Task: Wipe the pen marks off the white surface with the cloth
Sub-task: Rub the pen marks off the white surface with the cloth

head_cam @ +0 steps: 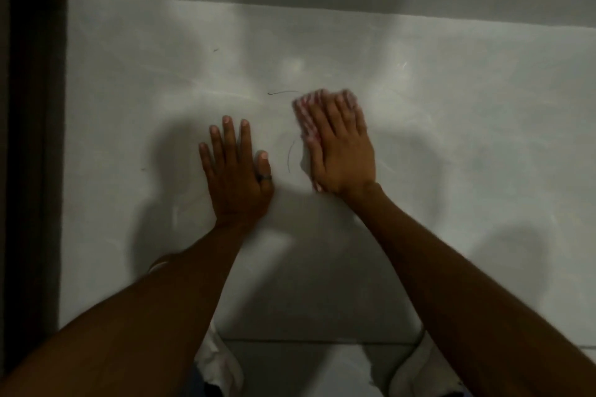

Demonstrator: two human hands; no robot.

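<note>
One red-and-white cloth [309, 119] lies under my flat right hand [342, 145] on the white tabletop [467, 138]. Two pen marks [283, 92] lie just left of it. My left hand [235, 171] presses flat, empty, beyond them.

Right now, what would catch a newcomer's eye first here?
Two bare hands pressed flat on the white surface: the right hand covers a red-and-white cloth, the left hand, wearing a ring, rests beside it. Thin pen marks remain between them.

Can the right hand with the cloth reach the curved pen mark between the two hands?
Probably yes: the curved mark lies just beside the cloth under the right hand, with bare surface between.
</note>
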